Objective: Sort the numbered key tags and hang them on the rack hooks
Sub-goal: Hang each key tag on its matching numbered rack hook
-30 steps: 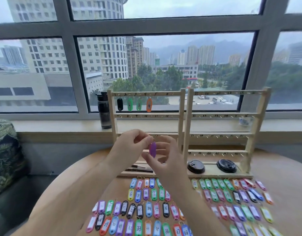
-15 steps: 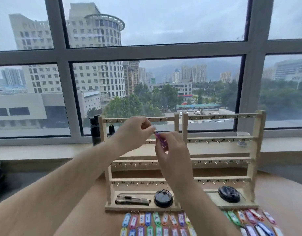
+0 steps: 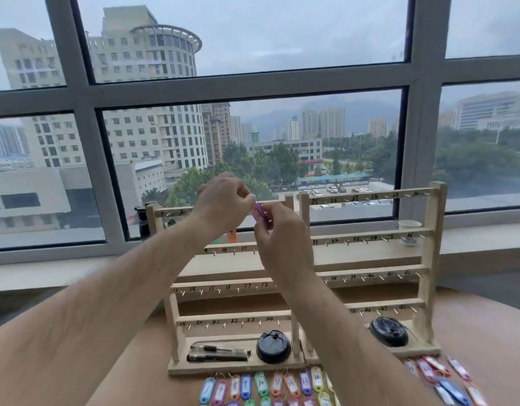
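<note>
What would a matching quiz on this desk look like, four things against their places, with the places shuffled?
1 purple tag
2 orange tag
3 white cup
4 dark tools

A base of left rack
B between left hand and right hand
C hanging, left rack's top row
D windowsill behind right rack

Pairs: 1-B, 2-C, 3-D, 4-A

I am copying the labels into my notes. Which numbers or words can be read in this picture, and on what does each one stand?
"25 26 27 28 29": right rack's top rail.
"14 15 16 17 18": left rack's third rail.
"20 21 22 23 24": left rack's bottom rail.
"8", "9", "10": table tags.
Too blurred or hidden to read: purple tag, orange tag.
</note>
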